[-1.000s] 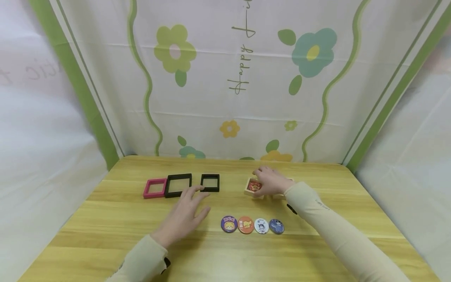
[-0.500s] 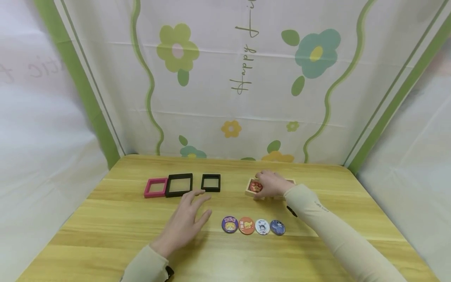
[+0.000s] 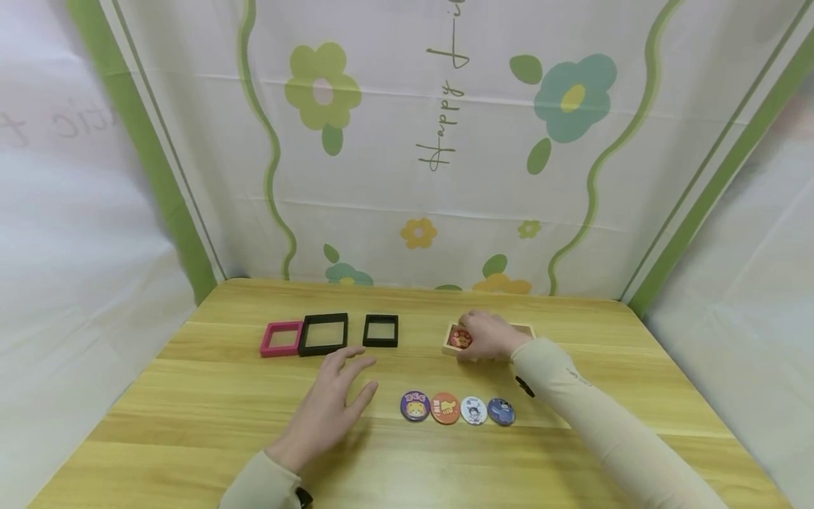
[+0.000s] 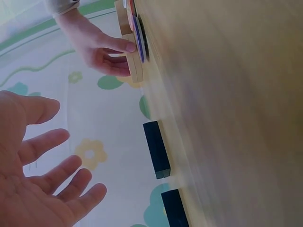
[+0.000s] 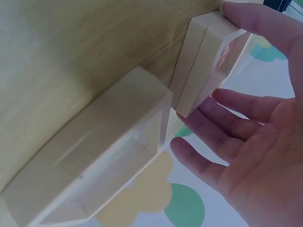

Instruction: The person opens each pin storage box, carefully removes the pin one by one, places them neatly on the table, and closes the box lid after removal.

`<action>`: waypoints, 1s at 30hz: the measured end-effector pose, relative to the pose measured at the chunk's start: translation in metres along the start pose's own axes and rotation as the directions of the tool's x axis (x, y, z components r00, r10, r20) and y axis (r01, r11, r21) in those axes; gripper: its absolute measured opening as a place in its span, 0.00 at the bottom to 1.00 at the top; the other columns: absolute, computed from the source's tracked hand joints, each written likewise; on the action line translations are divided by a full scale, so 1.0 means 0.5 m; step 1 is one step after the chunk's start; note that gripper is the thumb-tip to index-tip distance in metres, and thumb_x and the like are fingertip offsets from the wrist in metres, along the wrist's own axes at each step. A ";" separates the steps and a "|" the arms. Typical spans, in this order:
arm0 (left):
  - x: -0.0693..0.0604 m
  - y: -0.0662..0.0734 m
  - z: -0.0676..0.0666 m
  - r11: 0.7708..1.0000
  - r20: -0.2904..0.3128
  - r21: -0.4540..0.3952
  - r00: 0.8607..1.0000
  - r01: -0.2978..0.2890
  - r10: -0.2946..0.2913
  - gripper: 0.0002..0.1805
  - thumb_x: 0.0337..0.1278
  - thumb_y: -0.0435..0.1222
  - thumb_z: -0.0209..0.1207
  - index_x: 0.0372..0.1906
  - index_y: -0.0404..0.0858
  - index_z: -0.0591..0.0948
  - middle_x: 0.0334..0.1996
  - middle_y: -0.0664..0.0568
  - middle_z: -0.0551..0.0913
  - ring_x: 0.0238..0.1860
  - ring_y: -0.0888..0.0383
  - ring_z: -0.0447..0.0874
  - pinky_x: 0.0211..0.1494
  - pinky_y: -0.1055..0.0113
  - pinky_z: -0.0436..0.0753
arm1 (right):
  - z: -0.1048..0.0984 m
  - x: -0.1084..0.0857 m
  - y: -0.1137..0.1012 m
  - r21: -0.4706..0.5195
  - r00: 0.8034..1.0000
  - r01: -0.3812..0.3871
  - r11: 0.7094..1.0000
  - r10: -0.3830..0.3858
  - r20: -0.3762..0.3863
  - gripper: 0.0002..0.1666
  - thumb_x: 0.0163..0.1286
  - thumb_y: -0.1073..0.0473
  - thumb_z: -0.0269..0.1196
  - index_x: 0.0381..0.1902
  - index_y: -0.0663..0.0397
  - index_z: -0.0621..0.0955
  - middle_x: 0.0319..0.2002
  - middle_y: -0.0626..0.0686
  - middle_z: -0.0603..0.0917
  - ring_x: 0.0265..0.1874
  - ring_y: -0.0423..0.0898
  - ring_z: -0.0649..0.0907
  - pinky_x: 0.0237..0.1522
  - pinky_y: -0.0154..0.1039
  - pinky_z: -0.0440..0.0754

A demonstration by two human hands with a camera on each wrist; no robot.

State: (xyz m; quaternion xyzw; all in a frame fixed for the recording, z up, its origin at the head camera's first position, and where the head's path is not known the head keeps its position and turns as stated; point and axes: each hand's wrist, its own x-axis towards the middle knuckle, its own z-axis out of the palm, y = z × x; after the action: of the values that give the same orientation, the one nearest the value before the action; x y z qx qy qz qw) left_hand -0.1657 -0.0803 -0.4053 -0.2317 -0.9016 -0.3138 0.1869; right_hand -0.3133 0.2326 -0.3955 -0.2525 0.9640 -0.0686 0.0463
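Note:
My right hand (image 3: 486,336) grips a small square beige display frame (image 5: 196,61) at the right of the table, thumb on one side and fingers on the opposite side. A red round badge (image 3: 461,338) with a cartoon figure sits inside it. Beside it, partly behind the hand, lies a larger beige frame (image 5: 94,132). My left hand (image 3: 327,403) hovers over the table with its fingers spread and nothing in it; the large black frame (image 3: 302,334) and the small black frame (image 3: 381,343) lie just beyond its fingertips.
A pink frame (image 3: 281,353) touches the large black one. Closer to me runs a row of round badges: purple (image 3: 415,406), orange (image 3: 445,408), white (image 3: 473,410) and blue (image 3: 502,411). A flower-print curtain (image 3: 477,198) hangs behind the wooden table (image 3: 407,466).
The head view has shifted slightly. My left hand has drawn back a little toward me. My right hand stays at the small beige frame, nearly unmoved.

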 end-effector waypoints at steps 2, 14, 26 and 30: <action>0.001 0.000 -0.001 1.000 -0.008 -0.005 1.000 -0.001 0.001 0.20 0.64 0.40 0.63 0.59 0.42 0.79 0.64 0.47 0.70 0.65 0.50 0.64 0.59 0.51 0.76 | 0.003 0.000 -0.002 0.002 1.000 -0.002 1.000 0.002 -0.017 0.40 0.52 0.44 0.75 0.57 0.62 0.78 0.44 0.53 0.79 0.38 0.47 0.76 0.44 0.49 0.76; 0.004 -0.001 -0.014 1.000 -0.021 -0.011 1.000 0.015 -0.015 0.20 0.63 0.39 0.65 0.58 0.40 0.80 0.64 0.47 0.70 0.65 0.49 0.64 0.59 0.49 0.75 | -0.018 -0.026 -0.046 0.082 0.993 0.030 0.996 -0.020 -0.120 0.42 0.53 0.43 0.75 0.58 0.64 0.77 0.50 0.58 0.79 0.42 0.49 0.78 0.45 0.46 0.78; 0.000 0.000 -0.017 1.000 -0.021 -0.016 1.000 0.021 -0.021 0.20 0.63 0.39 0.64 0.59 0.41 0.80 0.64 0.47 0.70 0.66 0.49 0.63 0.59 0.48 0.75 | -0.050 -0.073 -0.103 0.090 0.983 0.077 0.993 -0.060 -0.176 0.41 0.51 0.47 0.73 0.60 0.62 0.77 0.49 0.54 0.79 0.43 0.47 0.78 0.43 0.43 0.79; -0.001 0.003 -0.020 1.000 -0.014 -0.016 1.000 0.024 -0.024 0.20 0.64 0.40 0.64 0.59 0.41 0.80 0.64 0.47 0.70 0.66 0.49 0.63 0.59 0.49 0.75 | -0.058 -0.091 -0.110 0.121 0.978 0.097 0.988 -0.072 -0.196 0.42 0.52 0.47 0.74 0.61 0.63 0.76 0.51 0.55 0.78 0.47 0.50 0.78 0.49 0.47 0.78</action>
State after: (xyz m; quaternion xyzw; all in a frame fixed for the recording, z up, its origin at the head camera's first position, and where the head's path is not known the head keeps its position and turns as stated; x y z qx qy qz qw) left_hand -0.1627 -0.0859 -0.3978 -0.2200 -0.9005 -0.3248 0.1877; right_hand -0.2509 0.2106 -0.3557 -0.2820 0.9458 -0.1573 -0.0333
